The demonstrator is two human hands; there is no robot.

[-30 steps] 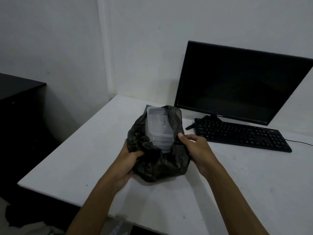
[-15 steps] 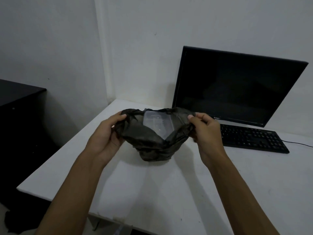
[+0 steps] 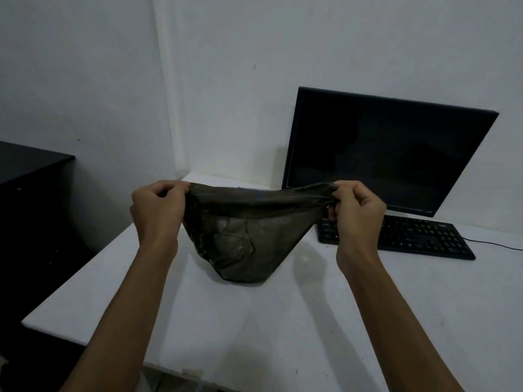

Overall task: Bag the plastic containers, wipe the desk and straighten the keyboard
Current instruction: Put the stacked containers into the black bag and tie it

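A dark plastic bag (image 3: pixel 246 244) hangs above the white desk (image 3: pixel 254 329), its mouth pulled taut between my hands. My left hand (image 3: pixel 157 212) pinches the left end of the rim. My right hand (image 3: pixel 358 209) pinches the right end. The plastic containers are inside the bag and show only as a faint boxy shape through the film. A black keyboard (image 3: pixel 418 240) lies on the desk to the right, behind my right hand, slightly skewed to the desk edge.
A black monitor (image 3: pixel 387 154) stands at the back right against the wall, with the keyboard cable (image 3: pixel 498 244) trailing right. A dark cabinet (image 3: pixel 25 199) stands left of the desk, across a gap.
The bag has been lifted off the desk and its mouth stretched wide and flat as my hands moved up and apart. The containers, visible before, are now covered.
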